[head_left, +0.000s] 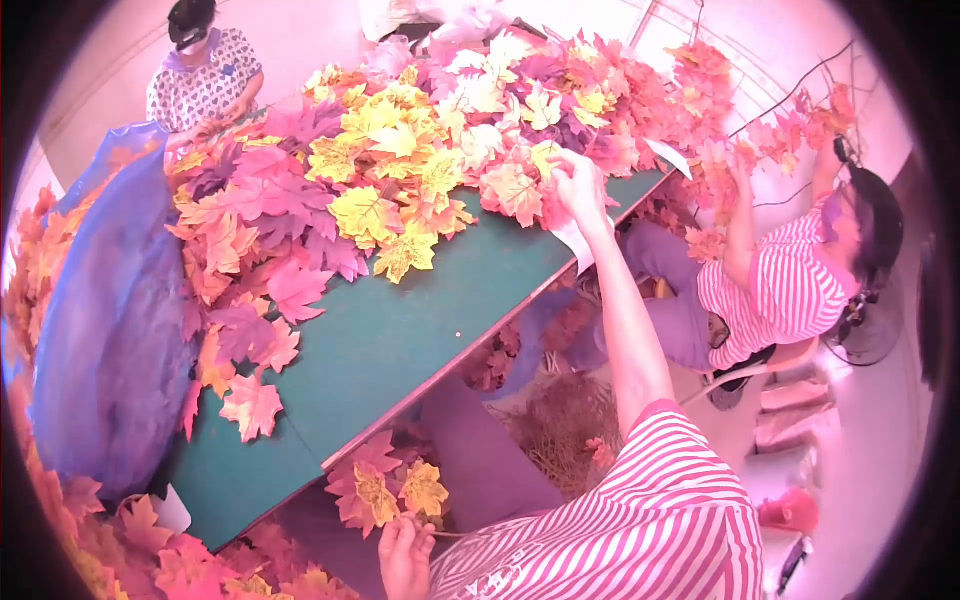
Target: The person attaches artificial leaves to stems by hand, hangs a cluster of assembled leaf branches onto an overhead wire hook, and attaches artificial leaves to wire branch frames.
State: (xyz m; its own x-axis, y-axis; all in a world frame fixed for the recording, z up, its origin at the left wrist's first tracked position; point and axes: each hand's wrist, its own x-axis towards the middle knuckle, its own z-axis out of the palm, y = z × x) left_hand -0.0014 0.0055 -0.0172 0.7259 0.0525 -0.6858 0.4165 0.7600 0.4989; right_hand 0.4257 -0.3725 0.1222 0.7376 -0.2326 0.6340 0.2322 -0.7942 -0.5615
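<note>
Low in the view, my left hand (404,553) is closed round the thin stem of an artificial maple branch (378,490). That branch carries pink-red and yellow leaves and hangs just off the table's front edge. My right arm stretches across the table, and my right hand (578,187) is at the edge of a big leaf heap. Its bent fingers pinch at an artificial maple leaf (543,160), partly hidden behind them. Yellow leaves (400,165) and pink-red leaves (265,185) make up the heap on the green table (400,335).
A large blue bag (115,330) stands at the left, with more leaves around it. One co-worker (205,80) is at the far left; another in a striped shirt (790,270) sits at right, handling a leafy branch (715,95). White paper (577,240) lies at the table edge.
</note>
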